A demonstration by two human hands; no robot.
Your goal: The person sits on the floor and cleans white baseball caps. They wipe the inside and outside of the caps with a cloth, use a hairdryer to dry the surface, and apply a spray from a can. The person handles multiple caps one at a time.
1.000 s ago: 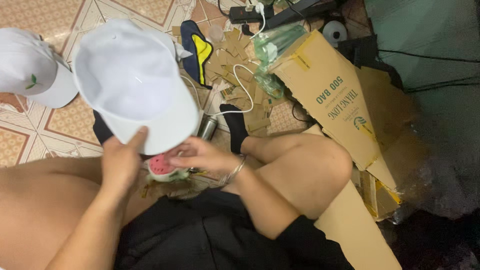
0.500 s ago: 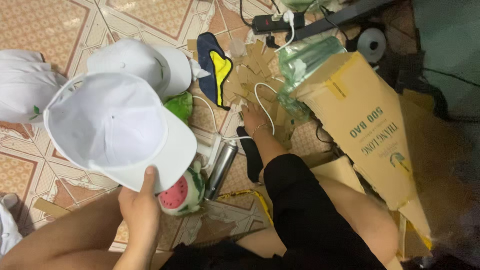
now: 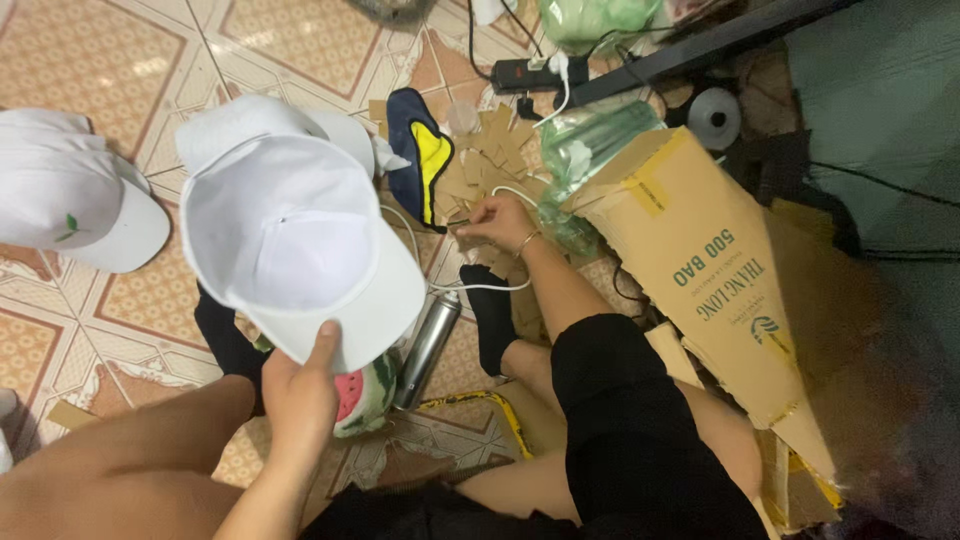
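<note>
Here, left hand (image 3: 298, 398) gripping white cap (image 3: 297, 243) (brim pinched), right hand (image 3: 502, 222) fingering cardboard pieces (image 3: 490, 165), spray can (image 3: 427, 348) between.

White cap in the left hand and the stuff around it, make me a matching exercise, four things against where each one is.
Things:
1. white cap
2. metal canister
3. cardboard box
4. power strip

Places:
A. top of the view, by the cables
B. lying on the tiles beside the black sock
C. held by its brim in the left hand
D. right of the right hand

Pairs: 1-C, 2-B, 3-D, 4-A
</note>
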